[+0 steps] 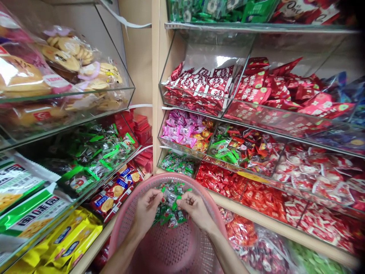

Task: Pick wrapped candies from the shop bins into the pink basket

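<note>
A round pink mesh basket [137, 232] sits low in front of me, holding a pile of small candies in clear and green wrappers [168, 219]. Both of my hands are over it. My left hand [146, 211] and my right hand [194, 207] each pinch one end of a single green-wrapped candy [170, 196] held between them, just above the pile. Fingers of both hands are closed on the wrapper ends.
Glass-fronted shelf bins surround me: biscuits [71, 57] and green packets [97, 156] on the left, yellow packs [65, 243] below. On the right are red packets [208, 87], pink candies [179, 131], green candies [178, 163] and red sweets [256, 194]. A wooden post [156, 76] divides the shelves.
</note>
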A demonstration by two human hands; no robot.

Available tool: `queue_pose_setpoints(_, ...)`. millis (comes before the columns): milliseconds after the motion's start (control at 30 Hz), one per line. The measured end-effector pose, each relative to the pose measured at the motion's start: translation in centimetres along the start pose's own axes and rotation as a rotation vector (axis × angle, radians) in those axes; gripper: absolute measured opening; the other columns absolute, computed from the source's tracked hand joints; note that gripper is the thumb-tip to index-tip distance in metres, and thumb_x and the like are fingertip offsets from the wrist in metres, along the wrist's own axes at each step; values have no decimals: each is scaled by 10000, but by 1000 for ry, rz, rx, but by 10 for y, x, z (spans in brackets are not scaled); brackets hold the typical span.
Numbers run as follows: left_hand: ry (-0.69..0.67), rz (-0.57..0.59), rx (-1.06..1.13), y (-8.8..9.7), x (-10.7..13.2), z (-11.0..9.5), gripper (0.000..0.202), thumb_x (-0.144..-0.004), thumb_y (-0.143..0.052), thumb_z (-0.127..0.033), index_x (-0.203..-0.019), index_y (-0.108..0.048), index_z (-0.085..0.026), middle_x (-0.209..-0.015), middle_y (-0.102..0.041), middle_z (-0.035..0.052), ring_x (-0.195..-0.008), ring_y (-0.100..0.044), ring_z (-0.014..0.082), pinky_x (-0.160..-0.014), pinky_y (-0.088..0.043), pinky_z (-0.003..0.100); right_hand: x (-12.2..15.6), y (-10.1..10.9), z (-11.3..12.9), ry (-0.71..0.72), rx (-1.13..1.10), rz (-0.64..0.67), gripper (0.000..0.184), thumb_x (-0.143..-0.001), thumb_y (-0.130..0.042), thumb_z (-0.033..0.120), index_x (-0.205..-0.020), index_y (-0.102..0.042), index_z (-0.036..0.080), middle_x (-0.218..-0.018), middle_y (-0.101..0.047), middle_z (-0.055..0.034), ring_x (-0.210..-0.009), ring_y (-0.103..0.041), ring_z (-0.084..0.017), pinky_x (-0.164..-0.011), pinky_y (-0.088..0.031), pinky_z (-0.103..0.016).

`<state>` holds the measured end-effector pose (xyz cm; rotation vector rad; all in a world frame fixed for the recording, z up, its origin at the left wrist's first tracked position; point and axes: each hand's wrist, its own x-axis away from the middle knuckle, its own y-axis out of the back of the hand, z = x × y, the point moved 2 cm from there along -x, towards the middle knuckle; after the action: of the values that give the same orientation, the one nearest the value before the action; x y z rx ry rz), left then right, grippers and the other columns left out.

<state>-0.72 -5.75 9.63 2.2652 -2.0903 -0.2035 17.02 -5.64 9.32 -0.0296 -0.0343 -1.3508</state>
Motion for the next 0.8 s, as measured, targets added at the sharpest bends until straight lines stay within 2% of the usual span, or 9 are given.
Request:
queue_pose_setpoints(133,143,105,-37,5,15,29,296,-734,-573,-467,-689,-598,-176,-632,-578,-8,-612,-530,135,-551,-426,219,14,-13,-39,-101,-71,4,392,-655,-683,543,-631,-512,192,-536,-568,34,-509,-487,-105,-532,-340,-232)
queue_pose_setpoints(233,287,119,6,8,32,52,325,-695,-600,-496,-687,-601,-171,-634,-592,2,-630,-557,151,-511,-431,220,23,-23,-68,-204,-113,8,440,-614,-696,577,-627,-485,191,-507,-577,32,-479,-507,-109,-507,-343,-227)
queue_pose_setpoints(300,388,106,80,10,41,62,332,-667,-634,-486,-762,-628,-168,-694,-626,15,-686,-594,165,-545,-463,233,26,-28,-79,-246,-114,-1,463,-591,-704,591,-625,-470,194,-475,-569,37,-455,-510,-109,-485,-336,-221)
queue_pose_setpoints(400,482,98,205,13,45,66,391,-628,-687,-432,-918,-651,-172,-844,-674,43,-808,-635,184,-688,-509,278,24,-33,-81,-275,-105,-29,479,-585,-695,609,-628,-461,193,-449,-563,44,-441,-522,-109,-465,-326,-212)
queue_pose_setpoints(500,464,64,242,18,37,64,439,-599,-718,-402,-964,-653,-165,-908,-682,59,-829,-643,183,-743,-511,292,18,-39,-79,-344,-173,-37,494,-558,-706,611,-639,-460,191,-492,-599,38,-448,-549,-103,-468,-358,-205)
queue_pose_setpoints(633,389,-58,289,26,14,64,482,-585,-747,-372,-991,-615,-149,-866,-672,45,-785,-640,161,-744,-513,294,2,-53,-77,-479,-366,-40,481,-522,-771,526,-673,-461,190,-584,-653,21,-485,-590,-99,-478,-425,-195)
queue_pose_setpoints(800,331,-161,305,27,-13,70,482,-577,-749,-317,-995,-588,-137,-844,-653,31,-778,-636,148,-735,-517,288,-32,-71,-76,-542,-423,-122,344,-666,-735,393,-683,-463,184,-559,-643,19,-448,-589,-89,-424,-440,-169)
